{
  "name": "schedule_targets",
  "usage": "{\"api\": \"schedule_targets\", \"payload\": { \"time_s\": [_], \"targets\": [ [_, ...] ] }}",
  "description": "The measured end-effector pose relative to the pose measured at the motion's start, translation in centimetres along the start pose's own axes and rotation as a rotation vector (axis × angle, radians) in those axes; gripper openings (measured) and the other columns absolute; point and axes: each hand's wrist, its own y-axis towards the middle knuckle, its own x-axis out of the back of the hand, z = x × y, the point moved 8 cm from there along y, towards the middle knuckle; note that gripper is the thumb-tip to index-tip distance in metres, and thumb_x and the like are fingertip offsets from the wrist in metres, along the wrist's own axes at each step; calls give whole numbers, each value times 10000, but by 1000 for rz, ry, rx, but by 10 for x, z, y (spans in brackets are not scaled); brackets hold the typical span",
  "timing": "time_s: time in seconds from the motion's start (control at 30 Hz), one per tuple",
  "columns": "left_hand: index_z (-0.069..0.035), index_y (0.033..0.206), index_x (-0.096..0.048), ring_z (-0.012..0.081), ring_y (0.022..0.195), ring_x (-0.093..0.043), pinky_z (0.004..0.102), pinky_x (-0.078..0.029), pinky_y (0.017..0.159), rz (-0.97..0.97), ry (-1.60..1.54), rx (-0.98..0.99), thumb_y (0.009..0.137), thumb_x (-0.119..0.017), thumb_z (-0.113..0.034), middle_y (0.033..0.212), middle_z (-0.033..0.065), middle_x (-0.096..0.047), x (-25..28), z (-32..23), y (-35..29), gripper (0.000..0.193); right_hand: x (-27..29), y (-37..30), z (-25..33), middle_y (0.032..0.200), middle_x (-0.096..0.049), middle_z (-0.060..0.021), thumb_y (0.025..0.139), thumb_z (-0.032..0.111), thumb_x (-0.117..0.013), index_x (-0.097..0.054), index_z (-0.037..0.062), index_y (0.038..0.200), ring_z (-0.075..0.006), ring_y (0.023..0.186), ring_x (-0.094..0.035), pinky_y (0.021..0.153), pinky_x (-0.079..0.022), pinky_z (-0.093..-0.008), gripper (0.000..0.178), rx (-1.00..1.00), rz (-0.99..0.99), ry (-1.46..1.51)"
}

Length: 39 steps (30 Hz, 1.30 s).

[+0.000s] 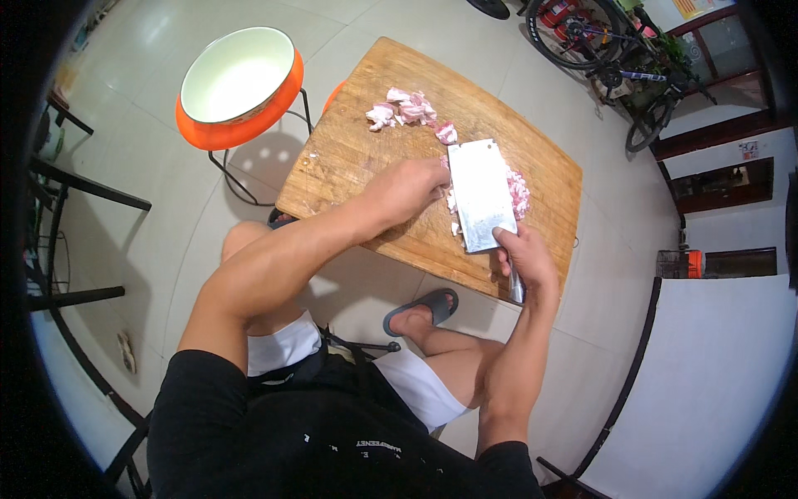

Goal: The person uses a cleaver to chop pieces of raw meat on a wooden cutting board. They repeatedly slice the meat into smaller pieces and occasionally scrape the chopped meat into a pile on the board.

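Note:
On a wooden board-like tabletop (349, 125), my right hand (528, 254) is wrapped round the handle of a broad metal cleaver (484, 187). Its thumb presses on the flat of the blade near the handle. My left hand (413, 190) is closed, its curled fingers close to the blade's left side. Pink meat shows at those fingertips, partly hidden by hand and blade. Chopped pink-and-white meat (518, 195) lies along the blade's right side. Larger chunks of meat (406, 108) rest farther back on the board, with a single piece (446, 132) nearer the blade.
At left a white-lined enamel basin (238, 75) stands on an orange stool (199, 135) with black metal legs. Dark furniture legs (91, 181) jut in at the left edge. Bicycles (619, 62) stand far right. My knees and sandalled foot (424, 312) are below the board's front edge.

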Motion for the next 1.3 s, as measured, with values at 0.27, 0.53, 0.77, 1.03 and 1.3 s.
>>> {"api": "schedule_targets", "payload": {
  "time_s": [0.27,0.53,0.77,1.03,1.3],
  "targets": [
    [-91,1180,-784,398,975,-732,500,-581,852,-31,-23,41,958,-720,-133,1034,170,-764,7,17,0,235,24,-29,12,673,-603,-27,1046,220,-679,-666,-4,1002,-115,469,-525,450,-438,-306,229,70,-247,-60],
    [-35,1025,-773,377,939,-720,453,-579,830,113,30,199,915,-805,-179,977,157,-727,44,21,-10,184,-34,-37,31,691,-614,-26,1056,198,-648,-671,-5,1043,-109,494,-562,464,-463,-310,206,85,-118,29],
    [-14,942,-746,407,950,-710,489,-577,823,251,173,138,886,-796,-176,964,180,-704,49,-2,-36,178,-52,-22,19,684,-605,-24,1058,198,-648,-677,-7,1069,-107,487,-549,463,-455,-308,207,29,46,15],
    [-12,998,-737,427,959,-701,513,-575,843,41,150,126,960,-754,-166,1003,187,-678,30,0,-35,159,-1,-30,12,656,-604,-29,1063,244,-654,-672,2,1014,-120,481,-554,459,-442,-318,247,77,-199,-43],
    [-12,989,-749,431,932,-699,514,-571,826,-29,116,89,965,-766,-199,976,189,-687,17,-6,-19,189,-17,-71,66,727,-683,-272,1036,296,-687,-689,-47,882,-452,660,-696,634,-529,-532,377,436,-529,-643]
  ]
}}
